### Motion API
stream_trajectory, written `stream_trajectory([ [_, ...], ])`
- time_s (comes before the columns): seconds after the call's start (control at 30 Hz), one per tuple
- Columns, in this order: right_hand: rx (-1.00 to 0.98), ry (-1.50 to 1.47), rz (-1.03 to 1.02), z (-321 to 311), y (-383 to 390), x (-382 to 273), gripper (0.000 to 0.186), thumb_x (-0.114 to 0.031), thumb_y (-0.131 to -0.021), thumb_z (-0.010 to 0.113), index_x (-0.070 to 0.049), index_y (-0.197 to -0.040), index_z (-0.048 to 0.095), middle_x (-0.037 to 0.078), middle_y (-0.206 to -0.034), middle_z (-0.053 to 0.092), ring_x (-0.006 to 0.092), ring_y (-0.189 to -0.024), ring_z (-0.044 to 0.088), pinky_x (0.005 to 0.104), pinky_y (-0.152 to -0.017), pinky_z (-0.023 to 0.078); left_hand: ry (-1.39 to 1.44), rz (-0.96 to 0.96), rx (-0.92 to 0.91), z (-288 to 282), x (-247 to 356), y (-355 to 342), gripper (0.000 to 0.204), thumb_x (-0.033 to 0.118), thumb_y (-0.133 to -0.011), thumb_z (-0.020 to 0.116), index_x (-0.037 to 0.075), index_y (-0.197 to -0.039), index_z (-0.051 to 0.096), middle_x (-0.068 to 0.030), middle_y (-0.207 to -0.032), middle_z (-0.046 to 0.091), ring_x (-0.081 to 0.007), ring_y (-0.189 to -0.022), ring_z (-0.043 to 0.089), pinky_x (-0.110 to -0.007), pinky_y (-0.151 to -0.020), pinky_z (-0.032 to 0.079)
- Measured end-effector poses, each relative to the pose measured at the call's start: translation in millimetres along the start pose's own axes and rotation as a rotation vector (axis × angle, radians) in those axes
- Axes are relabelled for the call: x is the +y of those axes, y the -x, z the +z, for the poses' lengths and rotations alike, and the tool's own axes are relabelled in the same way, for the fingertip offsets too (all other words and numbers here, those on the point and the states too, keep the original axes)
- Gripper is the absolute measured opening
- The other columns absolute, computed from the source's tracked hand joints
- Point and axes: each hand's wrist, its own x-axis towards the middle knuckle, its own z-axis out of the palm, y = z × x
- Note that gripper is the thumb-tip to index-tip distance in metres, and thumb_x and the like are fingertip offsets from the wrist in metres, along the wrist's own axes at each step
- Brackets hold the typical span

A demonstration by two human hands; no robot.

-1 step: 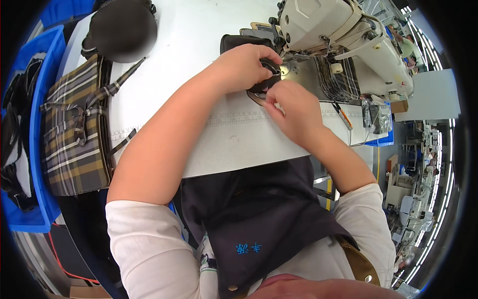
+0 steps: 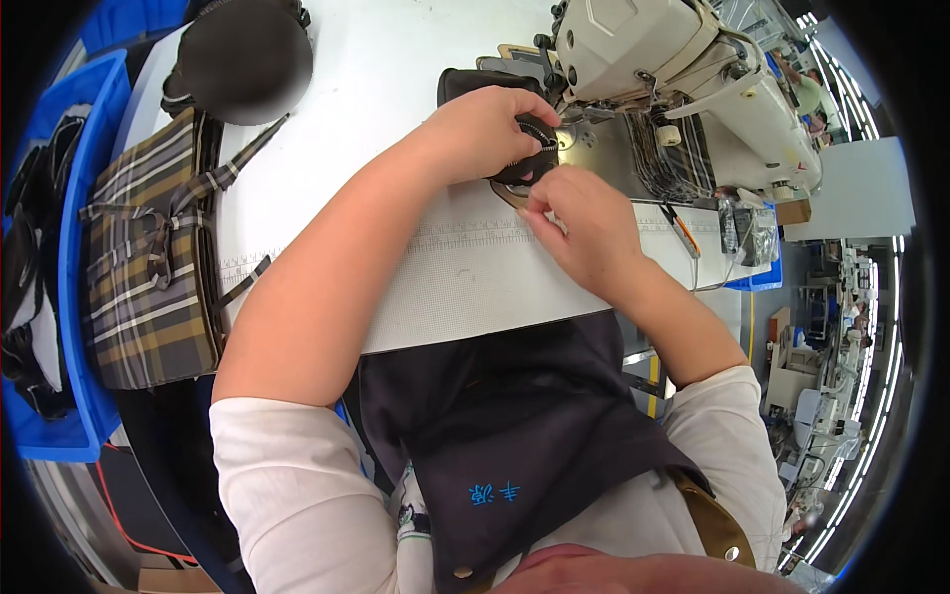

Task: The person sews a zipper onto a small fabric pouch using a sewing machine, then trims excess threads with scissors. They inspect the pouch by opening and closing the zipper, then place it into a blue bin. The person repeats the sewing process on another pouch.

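My left hand [image 2: 485, 136] closes on a small black zippered pouch [image 2: 534, 134], its fingers curled over the edge beside the zipper teeth. The piece lies at the sewing machine [image 2: 633, 45], close to the lit needle area. My right hand [image 2: 591, 226] is just to the near right of the pouch, thumb and fingertips pinched together. Whatever is between those fingertips is too small or hidden to make out. A brown curved strip [image 2: 511, 194] shows under the pouch, near the right fingertips.
Tied plaid fabric pieces [image 2: 148, 297] lie at the left beside a blue bin [image 2: 74, 327] of black pieces. A dark rounded object [image 2: 247, 59] stands at the far left. Right of the machine bed are plaid strips [image 2: 663, 153], orange-handled snips [image 2: 683, 230] and a clear plastic packet [image 2: 749, 233].
My right hand has drawn slightly down and away from the pouch, uncovering more of its near edge. The left hand stays in place.
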Motion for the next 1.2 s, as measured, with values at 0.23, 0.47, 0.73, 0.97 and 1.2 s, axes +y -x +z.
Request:
stream_trajectory([
  [0.23,0.011,-0.285,0.214,-11,5,-9,0.017,-0.009,-0.083,0.073,-0.007,-0.087,0.058,0.005,-0.090,0.066,0.0243,-0.074,0.063,0.0342,-0.063,0.049,-0.027,-0.048,-0.008,-2,7,3,0.036,0.010,-0.094,0.062,0.008,-0.129,0.063,-0.0054,-0.079,0.072,-0.0085,-0.071,0.066,-0.027,-0.065,0.049],
  [0.47,-0.152,-0.345,0.290,-10,18,-38,0.018,-0.009,-0.087,0.070,-0.007,-0.103,0.062,0.008,-0.086,0.067,0.0271,-0.070,0.065,0.0352,-0.063,0.051,0.001,-0.056,-0.017,-2,7,3,0.037,0.010,-0.093,0.062,0.009,-0.130,0.062,-0.0049,-0.078,0.071,-0.0088,-0.071,0.065,-0.028,-0.065,0.049],
  [0.73,0.051,-0.040,-0.043,-15,47,-22,0.038,-0.006,-0.080,0.072,-0.008,-0.118,0.064,0.011,-0.102,0.070,0.0260,-0.080,0.068,0.0368,-0.067,0.055,-0.014,-0.098,0.041,-3,10,5,0.027,0.010,-0.093,0.059,0.009,-0.120,0.065,-0.0020,-0.074,0.069,-0.0083,-0.066,0.060,-0.027,-0.063,0.046],
  [0.97,0.176,0.439,0.311,-62,119,74,0.031,-0.009,-0.083,0.071,-0.003,-0.113,0.068,0.014,-0.107,0.067,0.0317,-0.095,0.063,0.0412,-0.082,0.052,-0.208,-0.073,0.081,0,13,6,0.013,0.010,-0.093,0.057,0.009,-0.102,0.066,-0.0022,-0.079,0.065,-0.0106,-0.070,0.054,-0.028,-0.068,0.045],
  [1.2,0.162,0.368,0.425,-69,157,91,0.019,-0.005,-0.088,0.065,-0.002,-0.106,0.070,0.014,-0.100,0.066,0.0333,-0.093,0.062,0.0406,-0.081,0.051,-0.545,0.032,0.223,24,23,11,0.014,0.018,-0.091,0.062,0.008,-0.092,0.072,-0.0036,-0.095,0.064,-0.0227,-0.080,0.063,-0.034,-0.074,0.050],
])
